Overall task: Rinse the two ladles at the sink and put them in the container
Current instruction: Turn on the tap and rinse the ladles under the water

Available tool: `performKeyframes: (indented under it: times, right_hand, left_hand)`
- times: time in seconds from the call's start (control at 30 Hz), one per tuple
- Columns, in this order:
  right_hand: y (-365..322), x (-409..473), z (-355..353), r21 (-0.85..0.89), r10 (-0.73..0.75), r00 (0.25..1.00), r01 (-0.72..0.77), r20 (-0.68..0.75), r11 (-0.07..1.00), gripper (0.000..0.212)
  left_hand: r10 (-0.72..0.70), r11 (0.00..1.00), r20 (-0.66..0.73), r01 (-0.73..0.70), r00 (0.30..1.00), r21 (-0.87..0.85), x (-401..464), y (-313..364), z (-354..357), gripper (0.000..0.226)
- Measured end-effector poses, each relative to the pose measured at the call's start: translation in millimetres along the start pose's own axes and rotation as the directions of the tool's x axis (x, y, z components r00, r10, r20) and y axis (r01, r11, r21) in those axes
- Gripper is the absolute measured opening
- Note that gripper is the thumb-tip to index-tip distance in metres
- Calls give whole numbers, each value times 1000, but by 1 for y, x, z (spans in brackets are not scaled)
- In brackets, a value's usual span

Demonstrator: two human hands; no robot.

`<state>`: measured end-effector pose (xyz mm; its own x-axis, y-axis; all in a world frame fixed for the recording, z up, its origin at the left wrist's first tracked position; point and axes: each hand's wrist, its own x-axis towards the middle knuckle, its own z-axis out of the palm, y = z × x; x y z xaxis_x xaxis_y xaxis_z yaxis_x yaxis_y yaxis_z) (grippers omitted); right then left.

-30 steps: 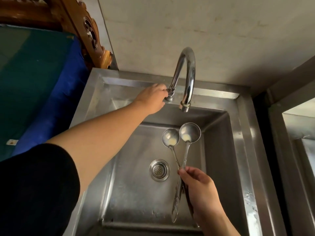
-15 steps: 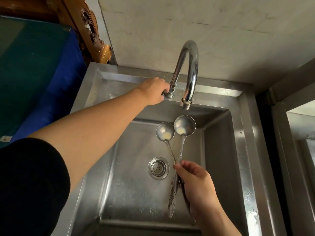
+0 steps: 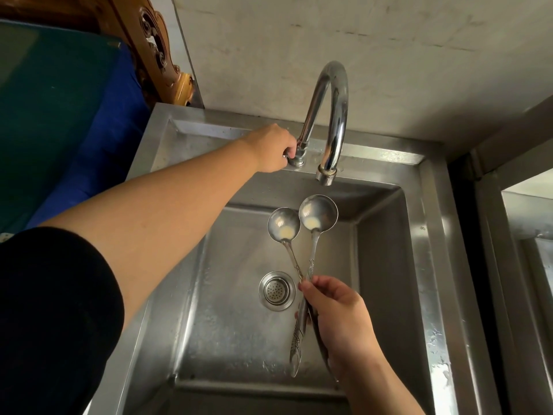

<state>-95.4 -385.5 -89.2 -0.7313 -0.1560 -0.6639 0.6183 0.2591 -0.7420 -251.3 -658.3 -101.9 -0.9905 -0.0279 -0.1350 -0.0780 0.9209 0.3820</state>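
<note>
Both hands have a closed grip: the left hand (image 3: 273,151) is wrapped around the tap handle (image 3: 291,158) at the base of the faucet (image 3: 332,115), and the right hand (image 3: 341,322) is closed on the crossed handles of two ladles, held together over the basin.

Largest in view is the stainless steel sink (image 3: 431,265), a deep square basin with a flat rim, set against a pale stained wall (image 3: 359,40). Left of it lies a blue and green surface (image 3: 59,115) with a carved wooden piece (image 3: 152,49) standing behind it. The left arm reaches across the basin from a black sleeve (image 3: 51,319). The chrome gooseneck faucet arches from the back rim, its spout ending above the basin, just over the ladle bowls; no water shows at the spout.

The right ladle (image 3: 318,212) sits nearest the spout, its round bowl facing up with a pale yellowish residue at the bottom. The left ladle (image 3: 283,224) is just beside it, bowls touching at the edge, and carries the same residue. Their patterned handles cross above the right thumb and run down through the fist, the ends sticking out below. The round drain strainer (image 3: 276,291) sits in the basin floor, just left of the right hand.
</note>
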Motion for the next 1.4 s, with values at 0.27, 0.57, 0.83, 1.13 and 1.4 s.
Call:
performKeyframes:
  times: [0.27, 0.57, 0.83, 1.13, 1.4]
  right_hand:
    - [-1, 0, 3, 4, 12, 1000, -12, 13, 1000, 10]
    - [-3, 3, 3, 4, 26, 1000, -26, 2, 1000, 5]
    - [-6, 7, 8, 41, 52, 998, -53, 30, 998, 7]
    - [-10, 8, 20, 98, 90, 992, -98, 86, 990, 17]
    - [-10, 7, 20, 79, 79, 996, -82, 38, 994, 16]
  left_hand:
    - [-5, 1000, 42, 5, 999, 1, 0, 0, -3, 28]
    - [-147, 970, -64, 132, 987, -203, -18, 10, 10, 37]
    - [-108, 862, -112, 37, 988, -505, -70, 36, 22, 38]
    - [33, 969, -98, -55, 995, -241, -73, 53, 32, 44]
    - [71, 957, -202, -124, 977, -263, -60, 49, 36, 43]
